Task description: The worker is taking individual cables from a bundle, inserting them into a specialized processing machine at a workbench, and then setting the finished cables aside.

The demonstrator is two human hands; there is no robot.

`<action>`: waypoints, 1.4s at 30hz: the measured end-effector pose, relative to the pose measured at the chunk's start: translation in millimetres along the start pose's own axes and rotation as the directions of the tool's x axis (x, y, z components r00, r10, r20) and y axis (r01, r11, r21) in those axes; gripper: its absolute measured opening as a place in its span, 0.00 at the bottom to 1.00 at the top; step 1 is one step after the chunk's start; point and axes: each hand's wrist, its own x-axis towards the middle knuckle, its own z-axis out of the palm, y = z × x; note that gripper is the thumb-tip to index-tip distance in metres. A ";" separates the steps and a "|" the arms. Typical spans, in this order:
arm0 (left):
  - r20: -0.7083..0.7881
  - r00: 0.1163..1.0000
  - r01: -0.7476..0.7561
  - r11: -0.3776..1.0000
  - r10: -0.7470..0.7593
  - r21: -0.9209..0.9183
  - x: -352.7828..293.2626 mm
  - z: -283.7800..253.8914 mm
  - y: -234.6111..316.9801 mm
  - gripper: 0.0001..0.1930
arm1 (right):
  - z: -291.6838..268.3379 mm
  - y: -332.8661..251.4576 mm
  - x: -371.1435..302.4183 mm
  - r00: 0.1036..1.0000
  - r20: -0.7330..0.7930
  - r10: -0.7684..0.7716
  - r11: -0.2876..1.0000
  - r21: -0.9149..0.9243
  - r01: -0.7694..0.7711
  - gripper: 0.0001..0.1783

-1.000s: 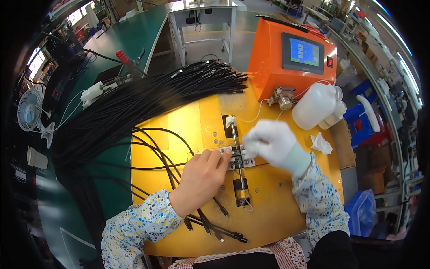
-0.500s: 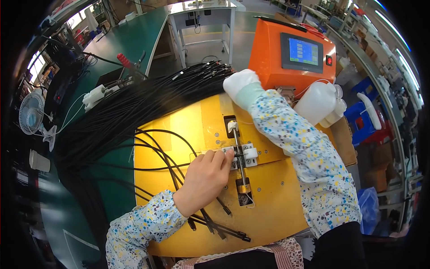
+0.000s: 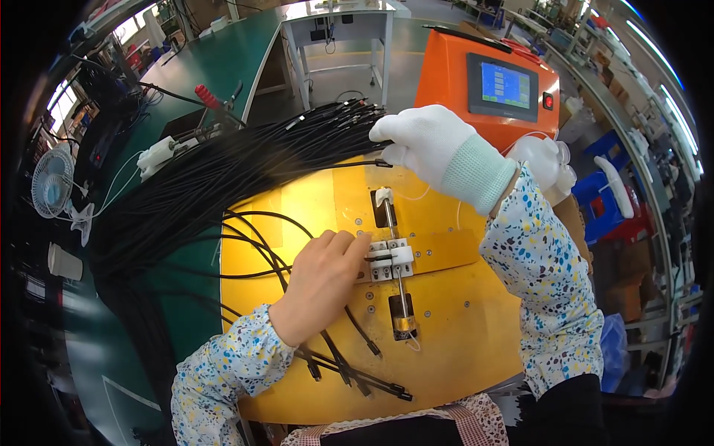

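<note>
My bare left hand (image 3: 318,281) is closed at the left side of a small white clamp block (image 3: 390,259), pinching a black cable (image 3: 378,258) whose end runs into the block. A metal rod (image 3: 389,213) passes behind and in front of the block, over slots in the yellow plate (image 3: 439,357). My right hand (image 3: 435,145), in a white glove with a pale green cuff, has its fingers bent together at the tips of a large bundle of black cables (image 3: 223,160). One black cable (image 3: 375,163) juts out just under the gloved fingers; the exact grip is partly hidden.
Several loose cables with connector ends (image 3: 372,383) lie on the plate near me. An orange machine with a screen (image 3: 498,85) stands at the far right, beside a white plastic bottle (image 3: 537,160). A red-handled toggle clamp (image 3: 208,97) and a small fan (image 3: 53,186) are on the left.
My right hand has drawn back and to the right from the bundle's tips, and one cable now sticks out there. My left hand has shifted slightly left, uncovering the white block.
</note>
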 end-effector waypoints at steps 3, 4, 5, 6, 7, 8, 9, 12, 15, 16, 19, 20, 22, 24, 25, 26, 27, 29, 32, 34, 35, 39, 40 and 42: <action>0.033 0.999 -0.032 0.998 0.034 -0.062 1.9 2.2 -6.7 0.16 | -0.1 5.5 3.4 0.998 0.059 -0.012 1.000 0.016 0.011 0.13; 0.033 0.999 -0.031 0.998 0.033 -0.060 2.0 2.4 -8.6 0.16 | 1.1 8.7 3.9 1.000 0.005 -0.003 0.996 0.084 0.002 0.14; 0.037 0.997 -0.067 0.996 0.069 -0.059 2.0 2.4 -10.1 0.15 | 2.0 10.8 3.6 0.999 -0.048 0.010 0.989 0.151 -0.003 0.15; 0.034 0.993 -0.111 0.992 0.113 -0.063 4.1 1.9 -10.0 0.15 | -1.1 12.4 1.4 0.999 -0.047 0.014 0.990 0.140 -0.008 0.15; 0.034 0.993 -0.109 0.992 0.111 -0.059 5.6 -7.3 -6.7 0.15 | -0.2 14.2 1.2 0.996 -0.086 0.022 0.970 0.242 0.000 0.15; 0.129 0.987 -0.088 0.993 0.099 -0.083 6.5 -23.3 -0.2 0.13 | -0.4 15.4 1.0 0.992 -0.124 0.034 0.940 0.340 0.011 0.15; 0.219 0.971 -0.071 0.991 0.094 -0.110 8.3 -40.3 5.6 0.11 | -5.4 11.9 -2.1 0.992 -0.124 0.034 0.942 0.335 0.010 0.15; 0.155 0.975 -0.112 0.956 0.158 -0.270 6.1 -73.1 15.4 0.15 | 5.7 -5.4 -27.9 0.994 -0.106 0.000 0.721 0.689 0.074 0.14; -0.055 0.991 0.086 0.909 -0.119 -0.408 8.2 -54.2 14.4 0.21 | 6.1 -38.4 -59.4 0.990 -0.128 0.054 0.690 0.722 0.055 0.19; -0.097 0.990 0.045 0.895 -0.098 -0.443 11.8 -43.8 9.5 0.21 | 11.7 -43.0 -67.4 0.989 -0.126 0.078 0.669 0.742 0.042 0.19; 0.008 0.999 0.047 0.848 -0.050 -0.528 11.4 -28.2 3.9 0.13 | 23.3 -47.0 -83.7 0.982 -0.139 0.127 0.701 0.713 0.010 0.18; -0.010 1.000 0.001 0.870 -0.006 -0.493 10.3 -26.0 4.7 0.09 | 30.4 -45.0 -88.8 0.955 -0.115 0.273 0.549 0.834 -0.056 0.16; -0.048 0.997 0.026 0.865 -0.057 -0.501 9.9 -24.9 9.4 0.05 | 32.8 -40.9 -100.6 0.913 -0.066 0.403 0.370 0.924 -0.096 0.14; -0.093 0.994 0.007 0.867 -0.062 -0.498 9.4 -22.7 11.2 0.06 | 31.1 -34.9 -114.4 0.960 0.009 0.280 0.556 0.814 -0.169 0.11; -0.091 0.994 0.009 0.867 -0.062 -0.498 9.5 -21.4 12.1 0.06 | 31.2 -36.6 -116.4 0.960 0.010 0.280 0.554 0.815 -0.170 0.11; -0.080 0.996 -0.003 0.880 -0.040 -0.475 9.4 -20.1 13.1 0.06 | 30.5 -39.2 -117.7 0.961 0.014 0.276 0.598 0.781 -0.183 0.10; -0.065 0.998 -0.016 0.892 -0.015 -0.452 8.6 -19.3 14.3 0.06 | 30.4 -42.1 -118.6 0.961 0.018 0.276 0.638 0.744 -0.197 0.09; -0.084 0.996 -0.019 0.886 -0.023 -0.464 5.5 -16.5 17.4 0.06 | 34.5 -46.4 -118.0 0.969 -0.055 0.241 0.711 0.689 -0.138 0.08; -0.039 0.998 0.015 0.874 -0.039 -0.486 7.1 -17.9 19.6 0.05 | 40.7 -47.6 -118.9 0.969 -0.173 0.177 0.800 0.598 -0.039 0.07; 0.036 0.998 0.067 0.871 -0.056 -0.487 7.4 -20.2 20.2 0.05 | 43.5 -47.9 -120.0 0.964 -0.218 0.151 0.813 0.582 0.003 0.06; 0.076 0.995 0.101 0.858 -0.072 -0.504 7.5 -20.7 20.1 0.05 | 44.1 -48.0 -120.6 0.966 -0.189 0.175 0.790 0.612 -0.023 0.06; 0.164 0.975 0.217 0.807 -0.150 -0.549 3.8 -16.0 16.7 0.07 | 46.8 -48.1 -117.6 0.970 -0.059 0.236 0.733 0.666 -0.138 0.06; 0.163 0.975 0.218 0.808 -0.153 -0.547 2.7 -13.1 15.2 0.07 | 49.3 -46.4 -116.3 0.971 -0.060 0.233 0.733 0.667 -0.135 0.06; -0.112 0.994 -0.038 0.944 0.001 -0.327 1.7 -4.3 12.7 0.12 | 58.9 -38.0 -115.2 0.968 -0.179 0.175 0.813 0.581 -0.039 0.05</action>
